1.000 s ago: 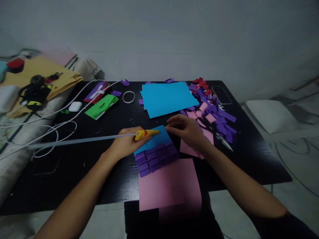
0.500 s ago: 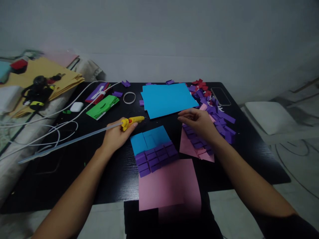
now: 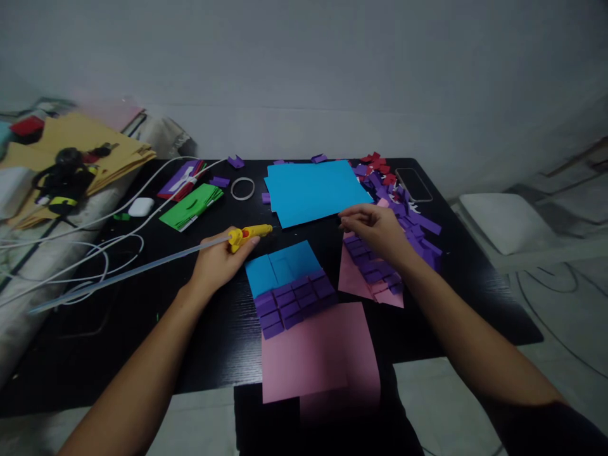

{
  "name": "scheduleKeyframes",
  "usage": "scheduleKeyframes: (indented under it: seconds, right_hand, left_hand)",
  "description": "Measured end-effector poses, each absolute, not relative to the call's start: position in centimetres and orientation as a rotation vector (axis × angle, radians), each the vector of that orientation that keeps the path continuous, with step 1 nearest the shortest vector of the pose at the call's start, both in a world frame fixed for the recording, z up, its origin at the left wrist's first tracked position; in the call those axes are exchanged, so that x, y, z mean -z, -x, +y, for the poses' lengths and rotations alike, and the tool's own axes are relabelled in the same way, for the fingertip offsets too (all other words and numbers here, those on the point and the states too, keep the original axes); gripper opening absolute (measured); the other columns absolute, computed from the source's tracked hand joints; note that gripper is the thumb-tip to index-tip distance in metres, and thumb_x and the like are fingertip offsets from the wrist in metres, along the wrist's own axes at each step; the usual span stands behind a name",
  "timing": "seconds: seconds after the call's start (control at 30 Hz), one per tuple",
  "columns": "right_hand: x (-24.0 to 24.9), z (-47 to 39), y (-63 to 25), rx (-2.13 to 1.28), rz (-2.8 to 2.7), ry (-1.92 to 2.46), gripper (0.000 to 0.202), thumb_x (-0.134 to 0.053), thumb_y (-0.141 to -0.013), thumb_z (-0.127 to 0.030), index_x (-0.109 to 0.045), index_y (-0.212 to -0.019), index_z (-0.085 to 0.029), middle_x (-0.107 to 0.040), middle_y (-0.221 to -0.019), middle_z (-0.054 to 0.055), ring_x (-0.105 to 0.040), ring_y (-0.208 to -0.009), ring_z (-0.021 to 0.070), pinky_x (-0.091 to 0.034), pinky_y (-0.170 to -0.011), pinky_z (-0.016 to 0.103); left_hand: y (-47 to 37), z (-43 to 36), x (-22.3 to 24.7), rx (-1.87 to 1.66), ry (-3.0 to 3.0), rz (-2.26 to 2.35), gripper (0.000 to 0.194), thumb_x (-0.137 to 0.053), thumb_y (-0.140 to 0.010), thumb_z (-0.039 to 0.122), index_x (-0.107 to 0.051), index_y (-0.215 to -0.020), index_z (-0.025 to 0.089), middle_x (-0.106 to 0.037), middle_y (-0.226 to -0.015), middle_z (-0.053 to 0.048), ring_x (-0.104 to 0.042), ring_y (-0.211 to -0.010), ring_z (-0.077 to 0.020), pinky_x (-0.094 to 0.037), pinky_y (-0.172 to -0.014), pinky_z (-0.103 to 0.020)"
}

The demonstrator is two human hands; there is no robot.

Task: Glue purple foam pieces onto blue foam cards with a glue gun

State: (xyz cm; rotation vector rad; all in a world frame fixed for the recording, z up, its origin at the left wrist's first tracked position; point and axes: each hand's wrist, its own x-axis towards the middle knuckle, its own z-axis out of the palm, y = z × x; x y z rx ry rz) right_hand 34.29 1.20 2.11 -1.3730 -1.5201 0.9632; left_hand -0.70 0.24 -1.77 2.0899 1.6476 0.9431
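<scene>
My left hand (image 3: 219, 258) is wrapped round a yellow hot glue gun (image 3: 251, 234), its nozzle toward the right and a long clear glue stick (image 3: 137, 271) trailing out behind. Right of it lies a blue sheet (image 3: 285, 263) with rows of folded purple paper pieces (image 3: 294, 304) across its lower part, overlapping a pink sheet (image 3: 316, 354) at the table's front edge. My right hand (image 3: 373, 228) hovers with fingertips pinched together over a second pink sheet (image 3: 351, 278) bearing purple pieces; whatever sits between the fingertips is too small to make out.
Blue sheets (image 3: 318, 190) lie at the back, beside a heap of purple strips (image 3: 418, 231) and red bits (image 3: 377, 161). A phone-shaped outline (image 3: 414, 185), a tape ring (image 3: 242, 189), green paper (image 3: 192, 206), an earbud case (image 3: 141, 206) and white cables (image 3: 102, 253) are also on the black table.
The whole view has shifted slightly, moving the table a little leftward in the picture. Both hands keep nearly the same poses; the glue gun stays in my left hand.
</scene>
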Motion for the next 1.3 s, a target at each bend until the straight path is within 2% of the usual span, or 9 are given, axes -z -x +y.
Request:
scheduleKeyframes:
  seconds: [0.07, 0.2, 0.33, 0.5, 0.63, 0.77, 0.97, 1.1, 1.3]
  right_hand:
    - [-1.8, 1.5, -34.6, -0.913, -1.559, 1.401, 0.027, -0.082, -0.085, -0.044, -0.079, -0.1, -0.021, -0.081, -0.089, 0.009, -0.078, -0.085, 0.0261, -0.063, -0.079, 0.041]
    - [-1.9, 1.7, -35.4, -0.666, -1.701, 1.44, 0.034, -0.087, -0.078, -0.034, -0.08, -0.11, -0.024, -0.079, -0.119, 0.011, -0.077, -0.097, 0.0271, -0.062, -0.08, 0.04]
    - [-3.2, 0.9, -36.2, -0.518, -1.736, 1.548, 0.026, -0.077, -0.091, -0.036, -0.08, -0.113, -0.024, -0.081, -0.091, 0.007, -0.077, -0.087, 0.0268, -0.06, -0.085, 0.044]
    - [-4.6, -0.6, -37.4, -0.3, -1.873, 1.596, 0.018, -0.075, -0.09, -0.031, -0.082, -0.106, -0.027, -0.081, -0.117, 0.009, -0.073, -0.114, 0.0337, -0.056, -0.099, 0.049]
    - [-4.6, -1.7, -38.5, -0.389, -1.835, 1.699, 0.018, -0.072, -0.092, -0.036, -0.082, -0.102, -0.025, -0.082, -0.093, 0.006, -0.077, -0.091, 0.0307, -0.057, -0.087, 0.045]
    - [-4.1, -3.0, -39.6, -0.395, -1.919, 1.806, 0.012, -0.074, -0.088, -0.033, -0.081, -0.095, -0.025, -0.082, -0.098, 0.008, -0.077, -0.092, 0.0322, -0.057, -0.086, 0.045]
    - [-1.5, -5.4, -40.2, -0.519, -1.939, 2.108, 0.047, -0.085, -0.083, -0.048, -0.075, -0.119, -0.02, -0.079, -0.118, 0.02, -0.076, -0.107, 0.0414, -0.058, -0.089, 0.048]
    - [0.4, -5.8, -40.2, -0.516, -1.939, 2.114, 0.066, -0.09, -0.077, -0.048, -0.068, -0.133, -0.02, -0.076, -0.122, 0.02, -0.075, -0.111, 0.0405, -0.058, -0.091, 0.048]
    - [0.8, -4.5, -40.2, -0.493, -1.92, 2.234, 0.075, -0.092, -0.069, -0.052, -0.066, -0.13, -0.016, -0.069, -0.125, 0.025, -0.071, -0.114, 0.0444, -0.059, -0.091, 0.053]
  left_hand:
    - [0.7, 0.2, 1.7, -0.925, -2.087, 1.648, 0.038, -0.064, -0.094, 0.06, -0.063, -0.079, 0.025, -0.063, -0.066, 0.001, -0.061, -0.058, -0.0189, -0.041, -0.057, -0.032]
    - [0.7, 0.3, 1.7, -0.919, -2.091, 1.639, 0.037, -0.064, -0.094, 0.06, -0.064, -0.08, 0.025, -0.062, -0.065, 0.001, -0.06, -0.057, -0.0187, -0.041, -0.057, -0.032]
    - [0.7, 0.3, 1.6, -0.937, -2.097, 1.628, 0.037, -0.065, -0.094, 0.059, -0.063, -0.078, 0.026, -0.061, -0.064, 0.002, -0.059, -0.056, -0.0179, -0.041, -0.056, -0.032]
    - [0.7, 0.2, 1.3, -0.95, -2.125, 1.62, 0.035, -0.066, -0.094, 0.057, -0.064, -0.077, 0.026, -0.061, -0.062, 0.002, -0.058, -0.054, -0.0174, -0.04, -0.055, -0.032]
    - [0.7, 0.2, 1.2, -0.951, -2.13, 1.633, 0.034, -0.066, -0.095, 0.056, -0.064, -0.078, 0.027, -0.063, -0.062, 0.001, -0.059, -0.055, -0.018, -0.04, -0.054, -0.032]
    - [0.8, 0.2, 1.2, -0.935, -2.131, 1.645, 0.036, -0.066, -0.095, 0.057, -0.062, -0.077, 0.026, -0.063, -0.063, 0.001, -0.061, -0.056, -0.019, -0.04, -0.055, -0.032]
    - [0.6, 0.2, 1.2, -0.937, -2.133, 1.639, 0.036, -0.065, -0.096, 0.057, -0.062, -0.078, 0.026, -0.063, -0.064, 0.001, -0.061, -0.056, -0.0188, -0.042, -0.057, -0.032]
    - [0.5, 0.1, 1.2, -0.924, -2.131, 1.616, 0.037, -0.065, -0.096, 0.057, -0.062, -0.077, 0.026, -0.064, -0.063, 0.001, -0.061, -0.055, -0.0186, -0.041, -0.055, -0.032]
    - [0.5, 0.2, 1.1, -0.927, -2.115, 1.618, 0.037, -0.066, -0.095, 0.057, -0.06, -0.074, 0.027, -0.06, -0.059, 0.002, -0.058, -0.052, -0.0181, -0.038, -0.053, -0.033]
